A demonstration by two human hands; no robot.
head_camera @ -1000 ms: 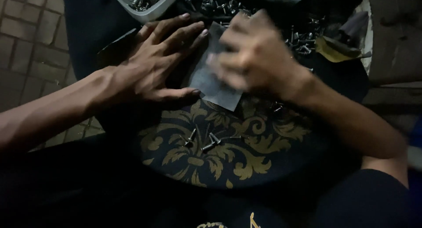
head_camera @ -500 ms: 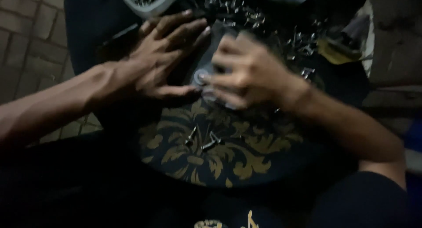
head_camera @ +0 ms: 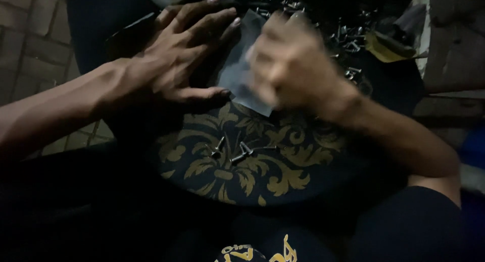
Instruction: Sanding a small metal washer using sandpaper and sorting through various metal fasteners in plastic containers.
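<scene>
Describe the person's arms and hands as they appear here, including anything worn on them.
Both forearms are bare, with no sleeve showing on either. The left hand wears no glove, ring or watch that can be seen; its fingers are long with short nails. The right hand is blurred, so rings cannot be ruled out; it wears no glove, and the wrist looks bare.

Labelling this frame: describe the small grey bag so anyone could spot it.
Start at the dark cloth with gold leaf pattern. At its upper edge, between the flat left hand and the blurred right hand, lies the small grey bag. Unlike the scattered metal screws, it is flat and translucent.
</scene>
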